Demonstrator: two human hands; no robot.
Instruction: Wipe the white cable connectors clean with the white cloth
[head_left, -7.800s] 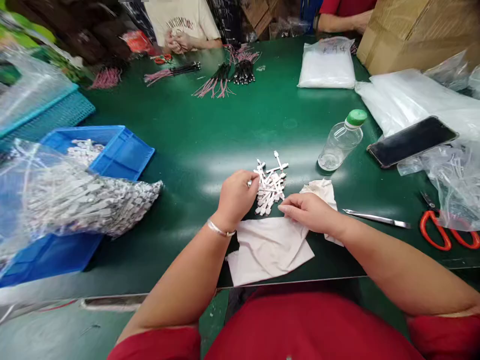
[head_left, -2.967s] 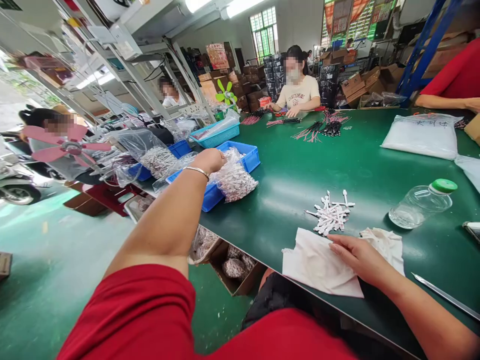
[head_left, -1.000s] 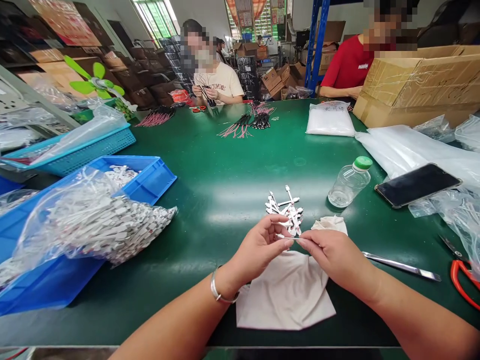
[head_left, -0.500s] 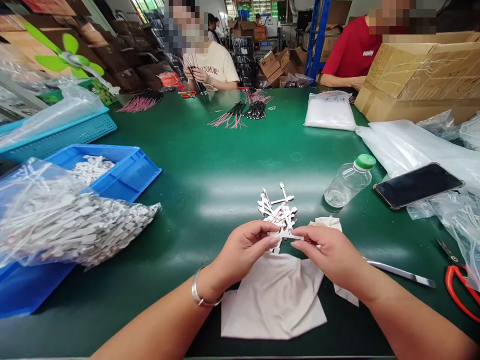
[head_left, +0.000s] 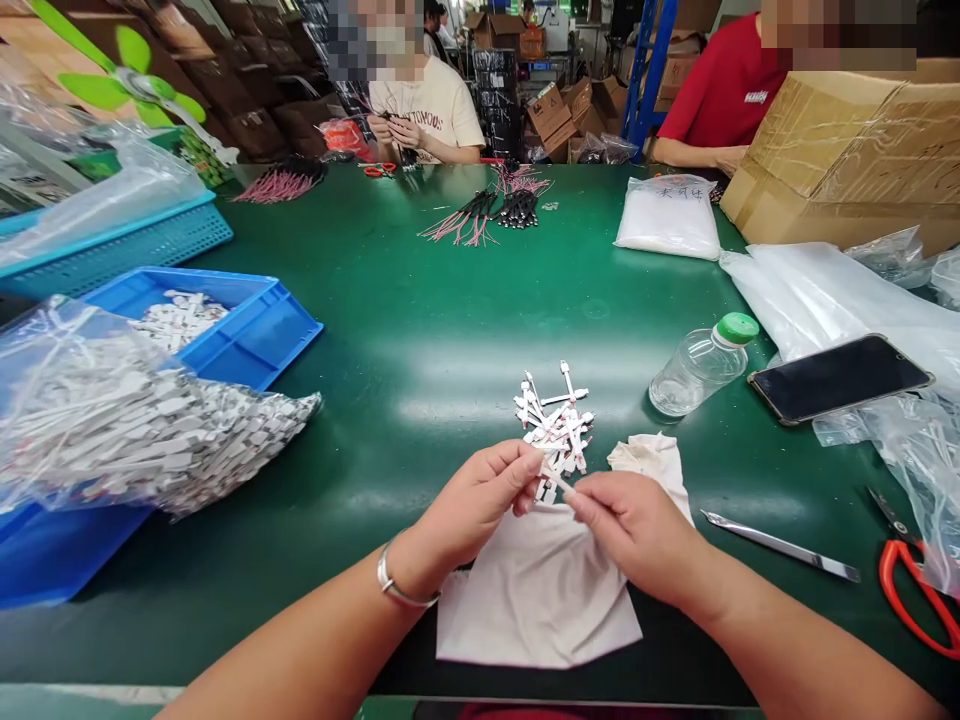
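Left hand (head_left: pixel 480 500) and right hand (head_left: pixel 630 525) pinch 1 small white strip (head_left: pixel 556 480) between fingertips, mostly hidden, above a white cloth (head_left: pixel 540 600).

Bottle (head_left: pixel 701 362), phone (head_left: pixel 840 377), scissors (head_left: pixel 915 595), blue bin (head_left: pixel 225 325) w/ bagged parts.

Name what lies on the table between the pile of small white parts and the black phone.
In the head view, a clear bottle with a green cap lies between the pile and the phone.
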